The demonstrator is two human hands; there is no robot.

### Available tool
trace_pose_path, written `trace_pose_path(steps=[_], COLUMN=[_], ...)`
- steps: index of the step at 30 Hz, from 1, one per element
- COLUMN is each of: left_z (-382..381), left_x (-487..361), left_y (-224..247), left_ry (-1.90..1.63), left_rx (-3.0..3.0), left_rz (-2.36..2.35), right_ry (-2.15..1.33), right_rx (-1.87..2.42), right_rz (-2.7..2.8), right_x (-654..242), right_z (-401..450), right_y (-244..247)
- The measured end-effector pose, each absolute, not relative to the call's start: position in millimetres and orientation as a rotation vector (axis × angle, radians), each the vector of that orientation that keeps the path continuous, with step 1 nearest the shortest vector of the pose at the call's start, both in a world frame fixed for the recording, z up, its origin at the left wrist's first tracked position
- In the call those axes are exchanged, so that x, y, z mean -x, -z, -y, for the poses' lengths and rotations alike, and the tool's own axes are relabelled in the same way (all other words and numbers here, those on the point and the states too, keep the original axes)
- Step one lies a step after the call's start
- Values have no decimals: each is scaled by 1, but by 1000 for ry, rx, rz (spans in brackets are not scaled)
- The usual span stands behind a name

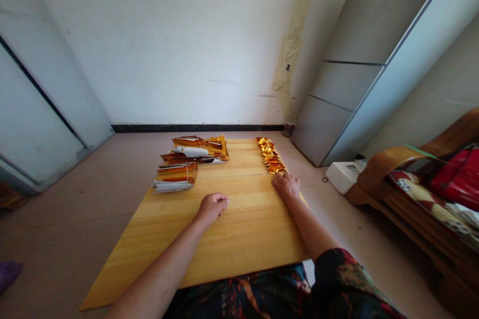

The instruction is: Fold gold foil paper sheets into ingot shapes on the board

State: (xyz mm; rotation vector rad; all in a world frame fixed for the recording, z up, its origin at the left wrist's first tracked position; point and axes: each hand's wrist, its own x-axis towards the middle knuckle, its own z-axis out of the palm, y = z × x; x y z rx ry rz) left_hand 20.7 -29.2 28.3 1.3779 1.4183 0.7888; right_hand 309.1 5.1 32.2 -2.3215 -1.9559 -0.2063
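My left hand rests on the wooden board with its fingers curled in, and nothing shows in it. On the right side my right hand lies palm down, fingers stretched out, touching the near end of a row of gold foil packets. These shiny packets overlap along the board's right edge. Two bundles of flat gold-brown and white wrappers lie far left: a nearer bundle and a farther, larger bundle. The left hand is apart from both bundles.
A white wall stands beyond the board. To the right are a tall grey refrigerator, a white box on the floor and a wooden bench with a red bag. A small jar stands by the wall.
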Motion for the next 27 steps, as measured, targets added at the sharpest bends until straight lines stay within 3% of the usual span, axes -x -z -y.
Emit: trace_pose_path(steps=[7,15,20,24,27], left_z=[35,27,-2,-20,-26], left_x=[-17,40,77,93,99], left_y=[-22,-58,-91,-99,-94], left_ry=[-897,-946,-473,21,72], left_rx=[-1549,-2306,-2197,-2064,-2046], left_rz=[-1495,-1872,-2289,-2166,-2085], right_ry=[209,21,-12,63,75], right_rx=[2218,1629,1525,1511,1479], right_rz=[2054,2448,2470,2431,2421], right_x=[-285,-201,-168,-165,-167], right_z=[18,32,28,26,24], right_y=[-33,-35,-33,-23,-17])
